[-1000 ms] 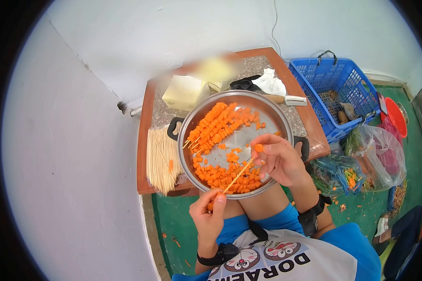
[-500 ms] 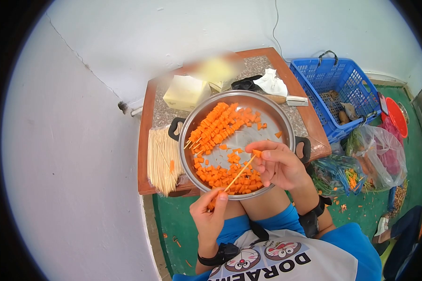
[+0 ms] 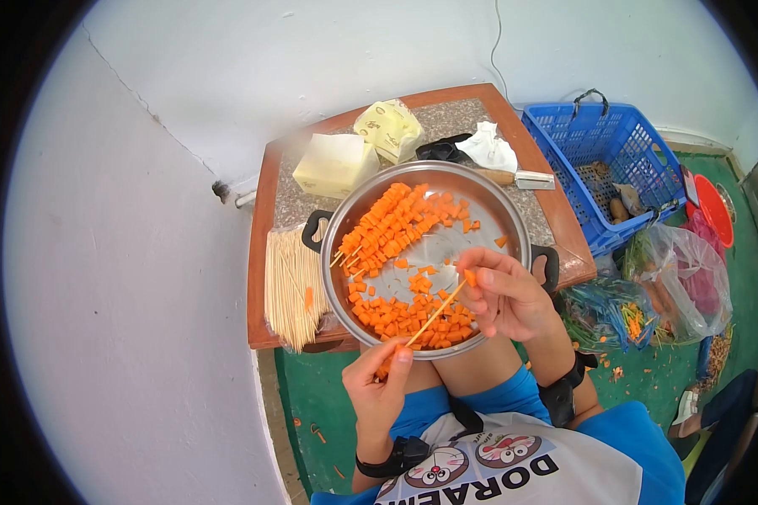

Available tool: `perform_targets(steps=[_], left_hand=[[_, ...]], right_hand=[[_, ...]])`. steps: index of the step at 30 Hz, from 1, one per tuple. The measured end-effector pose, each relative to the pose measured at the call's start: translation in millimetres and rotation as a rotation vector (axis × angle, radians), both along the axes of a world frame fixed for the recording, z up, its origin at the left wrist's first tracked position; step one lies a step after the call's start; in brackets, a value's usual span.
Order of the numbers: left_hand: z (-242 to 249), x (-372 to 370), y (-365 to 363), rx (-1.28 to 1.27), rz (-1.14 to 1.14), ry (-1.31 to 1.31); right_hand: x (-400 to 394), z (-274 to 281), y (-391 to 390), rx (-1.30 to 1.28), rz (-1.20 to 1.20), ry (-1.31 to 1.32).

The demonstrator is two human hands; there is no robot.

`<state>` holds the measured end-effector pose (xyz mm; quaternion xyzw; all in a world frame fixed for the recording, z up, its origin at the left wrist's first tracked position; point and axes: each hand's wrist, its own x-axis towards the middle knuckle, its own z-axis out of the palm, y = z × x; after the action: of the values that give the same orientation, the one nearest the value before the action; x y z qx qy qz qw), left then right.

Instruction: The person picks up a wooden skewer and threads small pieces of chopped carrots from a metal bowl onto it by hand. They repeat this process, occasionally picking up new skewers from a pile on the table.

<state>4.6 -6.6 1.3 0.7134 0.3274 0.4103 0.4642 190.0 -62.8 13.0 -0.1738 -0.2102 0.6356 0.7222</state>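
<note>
From the head view I am reading "DORAEM" in black capitals on the white shirt point(image 3: 488, 463), the word running off at the frame's lower edge, beside a cartoon cat face. The left hand point(image 3: 377, 389) is pinching the lower end of a thin bamboo skewer point(image 3: 434, 313), which is slanting up over the steel pan point(image 3: 345, 219) toward the right hand point(image 3: 505, 295). That hand's fingers are closing on a small orange carrot cube point(image 3: 470, 276) right at the skewer's tip; I cannot tell whether the point is already in it. Loose cubes and filled skewers are lying in the pan. A bundle of bare skewers point(image 3: 291, 286) is sitting just beside it on the table point(image 3: 257, 252). The blue crate point(image 3: 602, 160) is partly hiding its contents.
</note>
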Motion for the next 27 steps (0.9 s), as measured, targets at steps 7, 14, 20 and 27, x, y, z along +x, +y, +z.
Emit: perform_targets(steps=[7, 14, 20, 27], left_hand=[[1.0, 1.5, -1.3, 0.029, -0.016, 0.022], [5.7, 2.4, -3.2, 0.060, -0.061, 0.024], [8.2, 3.5, -4.4, 0.118, -0.083, 0.011], [8.3, 2.4, -4.5, 0.090, -0.115, 0.005]], right_hand=[[1.4, 0.3, -5.4, -0.014, -0.021, -0.017], [0.8, 2.2, -8.0, 0.004, -0.090, -0.044], [2.0, 2.4, -9.8, 0.058, -0.045, -0.017], [1.9, 5.8, -11.7, 0.042, -0.094, -0.092]])
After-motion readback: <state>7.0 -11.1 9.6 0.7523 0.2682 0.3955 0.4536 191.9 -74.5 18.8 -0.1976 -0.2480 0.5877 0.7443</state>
